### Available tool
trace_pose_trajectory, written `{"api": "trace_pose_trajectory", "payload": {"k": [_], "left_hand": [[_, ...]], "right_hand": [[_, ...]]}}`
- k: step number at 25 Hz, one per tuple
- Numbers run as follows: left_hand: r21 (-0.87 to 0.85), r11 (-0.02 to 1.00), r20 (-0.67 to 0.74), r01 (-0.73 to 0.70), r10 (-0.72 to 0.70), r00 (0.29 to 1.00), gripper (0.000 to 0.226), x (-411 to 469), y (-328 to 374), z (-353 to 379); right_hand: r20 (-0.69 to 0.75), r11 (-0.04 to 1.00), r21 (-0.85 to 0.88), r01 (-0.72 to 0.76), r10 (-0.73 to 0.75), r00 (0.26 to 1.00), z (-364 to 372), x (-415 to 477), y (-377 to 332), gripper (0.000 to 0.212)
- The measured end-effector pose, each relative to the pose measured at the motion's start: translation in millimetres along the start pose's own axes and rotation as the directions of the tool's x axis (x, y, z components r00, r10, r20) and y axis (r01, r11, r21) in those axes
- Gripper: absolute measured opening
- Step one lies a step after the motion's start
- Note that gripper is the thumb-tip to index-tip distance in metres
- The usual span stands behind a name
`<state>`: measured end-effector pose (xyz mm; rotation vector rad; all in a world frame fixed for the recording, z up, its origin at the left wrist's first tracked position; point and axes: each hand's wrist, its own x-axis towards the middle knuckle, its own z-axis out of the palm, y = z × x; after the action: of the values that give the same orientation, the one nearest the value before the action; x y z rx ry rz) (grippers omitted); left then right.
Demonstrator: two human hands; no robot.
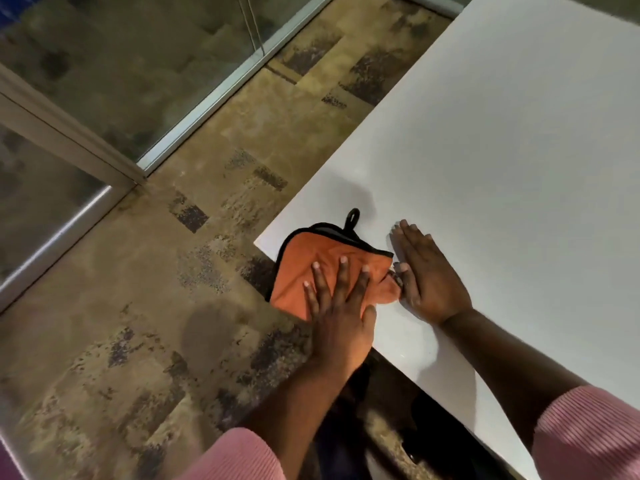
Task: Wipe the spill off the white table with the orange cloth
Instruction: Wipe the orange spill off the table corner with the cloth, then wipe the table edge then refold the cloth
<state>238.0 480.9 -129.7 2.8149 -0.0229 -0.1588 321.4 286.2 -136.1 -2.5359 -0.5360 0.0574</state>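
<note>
An orange cloth (306, 263) with black edging and a black hanging loop lies at the near left corner of the white table (502, 150), partly overhanging the table's edge. My left hand (341, 313) presses flat on the cloth, fingers spread. Just to the right, my right hand (427, 275) lies flat on the bare tabletop, its thumb touching the cloth's right corner. No spill is plainly visible; a dark smudge or shadow (360, 195) sits just beyond the loop.
Mottled brown carpet (173, 306) covers the floor to the left of the table. A glass partition with a metal frame (194, 109) runs along the far left. Dark objects sit under the table's near edge (426, 410).
</note>
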Motion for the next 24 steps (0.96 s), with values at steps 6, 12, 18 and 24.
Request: {"api": "trace_pose_trajectory", "payload": {"k": [6,12,18,24], "left_hand": [[0.046,0.951,0.187,-0.305,0.292,0.938,0.063,59.2,29.8,-13.4],[0.037,0.887,0.31,-0.46,0.427,0.849,0.072,83.6,54.1,-29.3],[-0.054,0.939,0.017,-0.339,0.34,0.94,0.063,119.3,-31.3,-79.1],[-0.049,0.878,0.154,-0.477,0.478,0.865,0.062,228.6,-53.3,-73.8]], "right_hand": [[-0.263,0.926,0.287,-0.245,0.322,0.909,-17.8,1.4,-5.1,0.054],[-0.252,0.915,0.113,-0.388,0.405,0.879,-46.7,-10.9,-6.5,0.059],[-0.135,0.914,-0.056,-0.401,0.391,0.91,-24.3,8.8,-72.2,0.079],[-0.034,0.789,-0.125,-0.602,0.603,0.797,22.4,56.7,-117.4,0.095]]}}
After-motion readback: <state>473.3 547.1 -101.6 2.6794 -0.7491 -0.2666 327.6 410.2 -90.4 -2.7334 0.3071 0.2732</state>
